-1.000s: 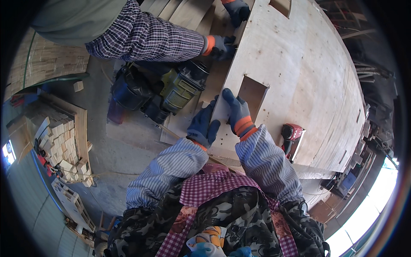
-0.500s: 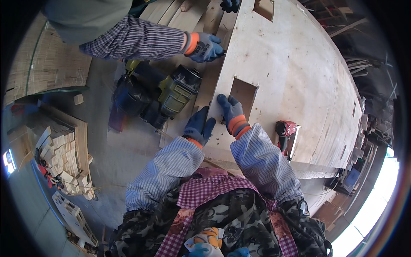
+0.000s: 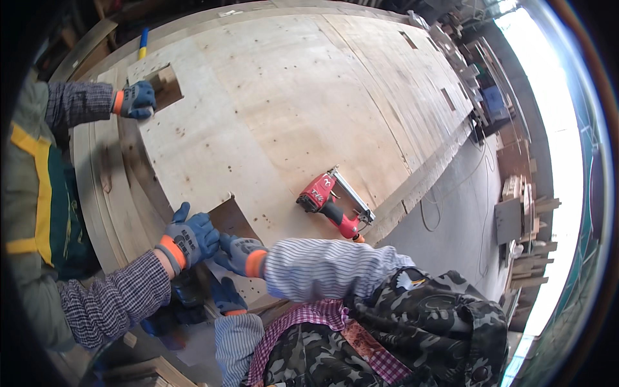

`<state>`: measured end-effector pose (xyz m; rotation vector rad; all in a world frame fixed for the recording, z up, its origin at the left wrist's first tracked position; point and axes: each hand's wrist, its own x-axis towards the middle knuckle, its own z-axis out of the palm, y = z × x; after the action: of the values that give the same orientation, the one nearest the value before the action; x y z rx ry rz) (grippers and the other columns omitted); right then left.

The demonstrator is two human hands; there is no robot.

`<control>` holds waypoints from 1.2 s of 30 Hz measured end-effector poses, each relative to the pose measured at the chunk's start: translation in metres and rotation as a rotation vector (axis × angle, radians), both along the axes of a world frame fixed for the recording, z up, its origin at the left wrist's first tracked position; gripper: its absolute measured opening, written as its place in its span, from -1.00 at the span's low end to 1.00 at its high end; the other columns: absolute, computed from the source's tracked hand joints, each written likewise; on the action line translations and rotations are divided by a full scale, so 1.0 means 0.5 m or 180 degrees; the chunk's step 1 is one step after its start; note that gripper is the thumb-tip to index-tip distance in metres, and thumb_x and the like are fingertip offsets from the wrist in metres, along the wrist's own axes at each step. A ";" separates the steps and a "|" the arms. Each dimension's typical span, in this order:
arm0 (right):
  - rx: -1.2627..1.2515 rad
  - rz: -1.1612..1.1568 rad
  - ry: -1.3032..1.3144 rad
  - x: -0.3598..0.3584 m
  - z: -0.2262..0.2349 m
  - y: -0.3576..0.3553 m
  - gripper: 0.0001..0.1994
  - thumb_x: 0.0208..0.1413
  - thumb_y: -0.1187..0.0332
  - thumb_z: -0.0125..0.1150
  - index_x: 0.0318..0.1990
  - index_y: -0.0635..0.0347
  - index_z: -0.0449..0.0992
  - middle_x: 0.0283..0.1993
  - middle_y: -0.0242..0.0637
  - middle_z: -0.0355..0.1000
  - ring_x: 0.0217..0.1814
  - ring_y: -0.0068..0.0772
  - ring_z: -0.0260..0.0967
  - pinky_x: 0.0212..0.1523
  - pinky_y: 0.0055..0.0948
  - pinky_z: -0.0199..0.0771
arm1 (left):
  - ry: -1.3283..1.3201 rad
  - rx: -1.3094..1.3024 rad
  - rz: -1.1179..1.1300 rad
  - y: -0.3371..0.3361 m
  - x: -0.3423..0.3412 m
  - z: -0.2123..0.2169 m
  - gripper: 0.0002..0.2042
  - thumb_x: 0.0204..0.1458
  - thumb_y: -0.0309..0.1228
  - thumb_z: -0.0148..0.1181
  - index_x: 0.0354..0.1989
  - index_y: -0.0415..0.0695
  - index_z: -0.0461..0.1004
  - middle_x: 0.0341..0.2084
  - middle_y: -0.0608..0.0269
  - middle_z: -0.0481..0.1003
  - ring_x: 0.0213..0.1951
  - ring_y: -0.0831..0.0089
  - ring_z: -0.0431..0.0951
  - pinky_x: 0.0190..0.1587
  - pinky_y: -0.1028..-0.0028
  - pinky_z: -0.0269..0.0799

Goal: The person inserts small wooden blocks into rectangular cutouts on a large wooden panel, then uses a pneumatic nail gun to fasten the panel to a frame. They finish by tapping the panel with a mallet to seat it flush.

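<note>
The person's right hand (image 3: 242,253) grips the plywood sheet (image 3: 290,109) at the near rectangular cutout (image 3: 231,220), gloved fingers curled on its edge; the left hand (image 3: 225,298), lower at the sheet's near edge, is partly hidden, its grasp impossible to tell. Since half a second ago the view has swung right: a co-worker's gloved hand (image 3: 187,237) now grips beside the cutout, another (image 3: 137,100) the far cutout. The red nail gun (image 3: 329,203) lies on the sheet.
</note>
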<state>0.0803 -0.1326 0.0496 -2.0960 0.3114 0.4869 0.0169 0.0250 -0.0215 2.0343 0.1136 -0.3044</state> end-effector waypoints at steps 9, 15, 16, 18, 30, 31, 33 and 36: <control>-0.2622 -0.4967 -0.0207 -0.370 0.013 -0.771 -0.28 -0.14 -0.05 0.32 0.07 0.33 0.31 0.05 -0.01 0.33 0.12 -0.13 0.27 0.12 -0.23 0.22 | 0.0119 -0.0413 0.0157 -0.036 -0.021 0.034 -0.58 0.14 -0.26 -0.11 0.10 -0.26 0.25 -0.03 -0.07 0.37 -0.06 0.12 0.41 -0.01 0.29 0.30; 0.2962 -0.5443 -0.0257 -0.484 -0.182 -0.874 -0.18 -0.18 -0.29 0.18 0.03 0.31 0.36 0.00 0.01 0.39 0.06 0.02 0.30 0.05 -0.18 0.29 | 0.0233 0.1221 0.0204 -0.020 -0.024 0.100 -0.61 0.11 -0.26 -0.04 0.04 -0.25 0.31 -0.10 -0.11 0.39 -0.06 0.05 0.39 -0.01 0.26 0.27; 0.2639 -0.5625 -0.0267 -0.478 -0.187 -0.879 -0.18 -0.18 -0.29 0.17 0.03 0.31 0.37 0.00 0.01 0.39 0.06 0.03 0.30 0.04 -0.18 0.29 | 0.0493 0.0890 0.0237 -0.015 -0.018 0.104 -0.62 0.10 -0.25 -0.03 0.02 -0.23 0.32 -0.11 -0.12 0.39 -0.06 0.03 0.38 -0.02 0.23 0.27; 0.1955 -0.5847 -0.0218 -0.456 -0.184 -0.890 -0.19 -0.17 -0.29 0.17 0.03 0.31 0.37 -0.01 0.01 0.39 0.06 0.03 0.30 0.04 -0.18 0.29 | 0.0500 0.0614 0.0303 -0.011 -0.008 0.104 -0.64 0.09 -0.23 -0.04 -0.01 -0.17 0.34 -0.12 -0.12 0.38 -0.07 -0.01 0.38 -0.04 0.20 0.28; -0.1293 -0.4938 0.0357 -0.423 -0.109 -0.850 -0.21 -0.15 -0.29 0.14 0.01 0.31 0.38 -0.03 0.00 0.40 0.04 0.03 0.31 0.03 -0.17 0.30 | 0.0326 -0.0120 0.0217 -0.011 0.007 0.065 -0.68 0.05 -0.31 -0.01 -0.02 -0.10 0.36 -0.12 -0.07 0.40 -0.07 -0.02 0.37 -0.01 0.19 0.27; -0.1568 -0.4834 0.0454 -0.421 -0.105 -0.846 -0.21 -0.15 -0.29 0.14 0.01 0.31 0.38 -0.03 0.00 0.40 0.04 0.03 0.31 0.03 -0.17 0.30 | 0.0439 -0.0062 0.0221 -0.010 0.008 0.064 -0.68 0.05 -0.31 -0.03 -0.02 -0.13 0.36 -0.13 -0.07 0.41 -0.09 0.00 0.39 -0.03 0.21 0.29; -0.2085 -0.4615 0.0610 -0.413 -0.107 -0.836 -0.21 -0.14 -0.29 0.14 0.00 0.31 0.39 -0.03 0.00 0.40 0.04 0.03 0.31 0.03 -0.17 0.30 | 0.0394 0.0052 0.0235 -0.013 0.010 0.061 -0.67 0.06 -0.30 -0.06 -0.04 -0.18 0.36 -0.16 -0.07 0.43 -0.12 0.03 0.42 -0.06 0.25 0.32; -0.2737 -0.4324 0.0815 -0.395 -0.117 -0.819 -0.21 -0.14 -0.29 0.13 0.00 0.31 0.39 -0.03 0.00 0.41 0.03 0.03 0.31 0.03 -0.17 0.31 | 0.0173 0.0237 0.0395 -0.025 0.009 0.057 -0.70 0.05 -0.35 -0.03 -0.04 -0.17 0.37 -0.15 -0.11 0.42 -0.16 -0.03 0.42 -0.08 0.21 0.33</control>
<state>-0.1173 -0.5419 -0.0091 -1.9687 2.1736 -0.2876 0.0216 0.0124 0.0071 2.0828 0.2875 -0.2812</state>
